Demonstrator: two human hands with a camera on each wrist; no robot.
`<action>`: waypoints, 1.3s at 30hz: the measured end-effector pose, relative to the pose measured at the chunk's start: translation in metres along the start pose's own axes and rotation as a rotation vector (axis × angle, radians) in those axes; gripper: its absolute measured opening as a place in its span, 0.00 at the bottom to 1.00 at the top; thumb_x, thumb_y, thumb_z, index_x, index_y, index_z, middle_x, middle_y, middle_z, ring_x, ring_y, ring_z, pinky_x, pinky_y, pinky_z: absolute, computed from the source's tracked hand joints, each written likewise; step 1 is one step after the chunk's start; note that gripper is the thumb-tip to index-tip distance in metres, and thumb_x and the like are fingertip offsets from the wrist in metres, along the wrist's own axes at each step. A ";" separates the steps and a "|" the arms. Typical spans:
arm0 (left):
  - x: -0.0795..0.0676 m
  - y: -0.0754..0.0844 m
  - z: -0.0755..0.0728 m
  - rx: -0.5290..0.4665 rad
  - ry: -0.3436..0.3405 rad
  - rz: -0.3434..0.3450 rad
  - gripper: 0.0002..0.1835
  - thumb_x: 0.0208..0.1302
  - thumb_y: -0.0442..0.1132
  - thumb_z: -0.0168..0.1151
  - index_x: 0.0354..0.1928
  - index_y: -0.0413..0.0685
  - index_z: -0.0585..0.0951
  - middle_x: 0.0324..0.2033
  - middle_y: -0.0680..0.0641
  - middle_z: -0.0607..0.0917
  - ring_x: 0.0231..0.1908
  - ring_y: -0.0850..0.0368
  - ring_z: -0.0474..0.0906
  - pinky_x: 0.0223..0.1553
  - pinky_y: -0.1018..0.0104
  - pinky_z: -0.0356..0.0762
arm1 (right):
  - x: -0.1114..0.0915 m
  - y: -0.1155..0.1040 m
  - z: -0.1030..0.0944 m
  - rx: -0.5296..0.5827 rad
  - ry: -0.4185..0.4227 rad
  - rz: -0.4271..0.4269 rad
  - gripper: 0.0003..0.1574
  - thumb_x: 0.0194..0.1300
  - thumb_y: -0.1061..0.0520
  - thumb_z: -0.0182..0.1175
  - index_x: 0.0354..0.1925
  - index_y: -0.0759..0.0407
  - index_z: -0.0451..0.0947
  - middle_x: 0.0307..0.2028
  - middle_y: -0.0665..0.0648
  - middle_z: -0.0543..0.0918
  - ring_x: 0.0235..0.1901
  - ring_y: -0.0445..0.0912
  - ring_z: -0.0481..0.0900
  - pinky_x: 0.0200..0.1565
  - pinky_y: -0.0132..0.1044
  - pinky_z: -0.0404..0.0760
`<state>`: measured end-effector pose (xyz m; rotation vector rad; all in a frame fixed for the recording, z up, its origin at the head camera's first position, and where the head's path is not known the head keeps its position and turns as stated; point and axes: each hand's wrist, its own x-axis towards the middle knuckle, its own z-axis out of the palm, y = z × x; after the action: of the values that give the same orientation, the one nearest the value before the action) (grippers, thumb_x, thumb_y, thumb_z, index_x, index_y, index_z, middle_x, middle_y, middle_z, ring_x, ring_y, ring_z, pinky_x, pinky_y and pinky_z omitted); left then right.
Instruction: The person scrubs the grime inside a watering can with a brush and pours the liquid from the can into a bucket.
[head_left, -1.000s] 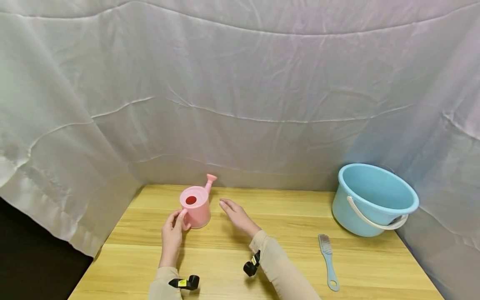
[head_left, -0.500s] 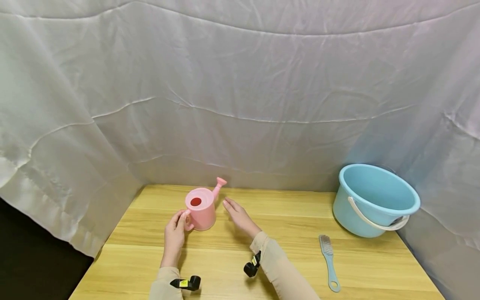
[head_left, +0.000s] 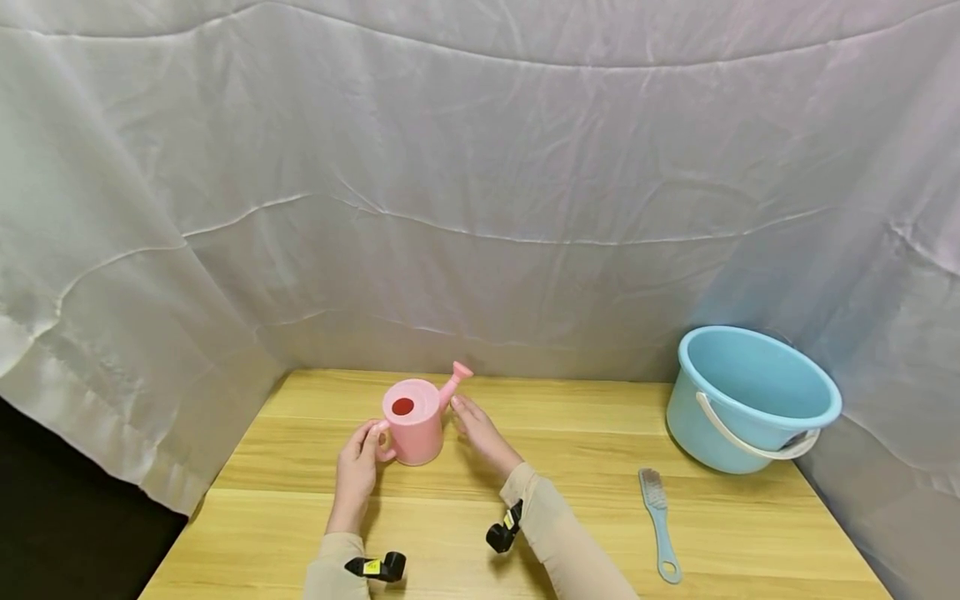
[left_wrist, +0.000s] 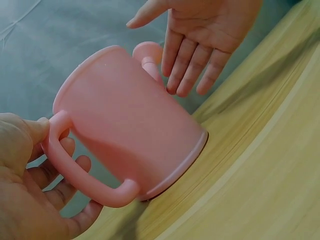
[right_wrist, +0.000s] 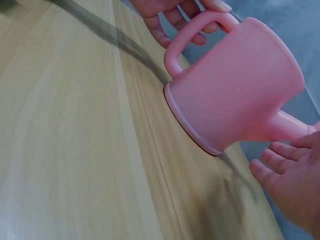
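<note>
A pink watering can (head_left: pixel 418 435) with a red opening in its top is upright at the left of the table, spout pointing right and back. My left hand (head_left: pixel 356 473) pinches its handle (left_wrist: pixel 82 175) between thumb and fingers. Beside the spout (right_wrist: pixel 286 125), my right hand (head_left: pixel 483 435) holds its fingers mostly straight, palm toward the can. In the right wrist view those fingers (right_wrist: pixel 277 162) lie close to the spout; whether they touch it I cannot tell. The can's base is at or just above the table top.
At the back right stands a light blue bucket (head_left: pixel 693 425) with a white handle (head_left: pixel 731 437). A blue-handled brush (head_left: pixel 658 525) lies on the wooden table (head_left: pixel 540 408) in front of it. Grey curtains (head_left: pixel 480 283) close in the back and sides.
The watering can has shifted right and its spout has swung to the right, up to my right hand. My left hand moved right with the handle; the right hand barely moved.
</note>
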<state>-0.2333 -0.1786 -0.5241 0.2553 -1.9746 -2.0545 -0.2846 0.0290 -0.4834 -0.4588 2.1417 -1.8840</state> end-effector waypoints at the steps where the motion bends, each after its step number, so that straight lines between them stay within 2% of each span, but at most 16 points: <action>1: 0.000 0.000 0.001 -0.003 -0.002 0.002 0.20 0.75 0.43 0.49 0.57 0.32 0.75 0.37 0.44 0.76 0.30 0.60 0.80 0.45 0.58 0.89 | 0.003 0.005 0.000 0.008 0.003 0.003 0.36 0.80 0.49 0.37 0.72 0.72 0.49 0.71 0.73 0.56 0.70 0.68 0.57 0.70 0.65 0.63; 7: 0.000 -0.002 0.006 -0.001 -0.021 0.031 0.19 0.75 0.41 0.49 0.55 0.32 0.76 0.38 0.39 0.76 0.32 0.59 0.78 0.46 0.53 0.89 | 0.014 0.034 -0.003 0.035 0.055 0.012 0.40 0.79 0.43 0.38 0.75 0.67 0.44 0.74 0.69 0.50 0.71 0.66 0.55 0.71 0.63 0.63; 10: 0.000 -0.003 0.009 0.006 -0.038 0.040 0.18 0.75 0.40 0.49 0.55 0.31 0.76 0.40 0.35 0.76 0.33 0.58 0.78 0.46 0.52 0.88 | 0.014 0.039 -0.006 0.063 0.074 0.010 0.42 0.79 0.42 0.38 0.75 0.67 0.42 0.75 0.69 0.49 0.71 0.66 0.56 0.71 0.63 0.63; 18: -0.001 -0.003 0.016 0.005 -0.049 0.046 0.18 0.75 0.40 0.49 0.55 0.32 0.77 0.43 0.32 0.77 0.38 0.59 0.77 0.46 0.48 0.87 | 0.007 0.043 -0.011 0.126 0.125 0.016 0.45 0.78 0.40 0.40 0.74 0.70 0.44 0.72 0.73 0.54 0.70 0.67 0.59 0.71 0.61 0.65; 28: -0.006 -0.004 0.029 0.002 -0.116 0.041 0.17 0.75 0.39 0.49 0.55 0.31 0.77 0.43 0.30 0.78 0.38 0.56 0.78 0.47 0.47 0.87 | -0.011 0.043 -0.020 0.187 0.227 0.037 0.42 0.78 0.40 0.39 0.73 0.70 0.48 0.68 0.74 0.62 0.68 0.66 0.63 0.69 0.60 0.68; 35: -0.008 -0.004 0.037 0.005 -0.158 0.028 0.18 0.75 0.40 0.50 0.56 0.34 0.77 0.44 0.30 0.78 0.37 0.58 0.79 0.49 0.48 0.87 | -0.023 0.045 -0.026 0.199 0.293 0.048 0.42 0.78 0.40 0.38 0.72 0.71 0.47 0.66 0.75 0.64 0.66 0.67 0.65 0.67 0.60 0.71; 39: -0.011 -0.006 0.043 0.008 -0.179 0.045 0.18 0.75 0.41 0.50 0.55 0.33 0.77 0.43 0.31 0.78 0.38 0.57 0.79 0.48 0.48 0.87 | -0.032 0.046 -0.029 0.230 0.334 0.057 0.43 0.77 0.40 0.41 0.72 0.70 0.47 0.66 0.75 0.65 0.65 0.66 0.66 0.68 0.59 0.71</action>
<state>-0.2370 -0.1342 -0.5285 0.0291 -2.0695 -2.1069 -0.2691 0.0731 -0.5257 -0.0355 2.0610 -2.2701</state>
